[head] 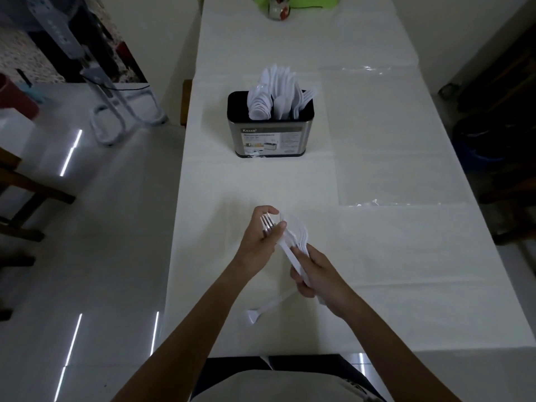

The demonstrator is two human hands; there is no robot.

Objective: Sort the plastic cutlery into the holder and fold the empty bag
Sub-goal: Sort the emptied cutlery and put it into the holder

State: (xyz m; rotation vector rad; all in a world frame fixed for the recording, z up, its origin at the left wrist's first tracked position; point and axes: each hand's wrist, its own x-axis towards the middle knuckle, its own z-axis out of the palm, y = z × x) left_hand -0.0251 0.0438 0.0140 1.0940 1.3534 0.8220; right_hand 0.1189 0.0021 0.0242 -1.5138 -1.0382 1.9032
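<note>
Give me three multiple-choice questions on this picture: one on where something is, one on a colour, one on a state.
1. Where does the clear bag lie?
A) flat on the table, right of the holder
B) inside the holder
C) on the floor

2. What colour is the cutlery in the holder?
A) black
B) white
C) red

3. What is the right hand doing?
A) resting open on the table
B) gripping a bunch of cutlery
C) folding the bag

Answers:
1 A, the bag lies spread out beside the holder.
2 B, every piece standing in it is white.
3 B, its fingers curl round the handles.
</note>
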